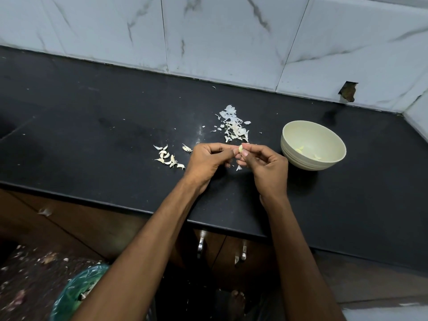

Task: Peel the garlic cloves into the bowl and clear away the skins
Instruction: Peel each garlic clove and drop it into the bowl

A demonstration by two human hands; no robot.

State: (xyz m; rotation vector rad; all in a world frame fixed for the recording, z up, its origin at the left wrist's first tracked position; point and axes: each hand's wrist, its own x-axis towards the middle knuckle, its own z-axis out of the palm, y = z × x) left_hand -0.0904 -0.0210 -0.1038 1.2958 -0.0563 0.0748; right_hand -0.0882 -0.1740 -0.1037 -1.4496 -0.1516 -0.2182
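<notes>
A small pale clove (240, 148) is pinched between the fingertips of the left hand (206, 162) and right hand (264, 165), above the matte black counter (92, 126). Papery skins (234, 126) lie just beyond; unpeeled cloves (169, 157) lie left. The ridged cream bowl (313, 144) at right holds a few peeled pieces, hard to count.

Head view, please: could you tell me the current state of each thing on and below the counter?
Garlic clove: pinched between both hands, partly peeled.
Left hand: fingers curled on the clove.
Right hand: fingers pinching the clove.
Bowl: upright, a few peeled cloves inside.
Unpeeled cloves: loose on the counter.
Skins: piled behind the hands.
Cabinet doors: closed.
</notes>
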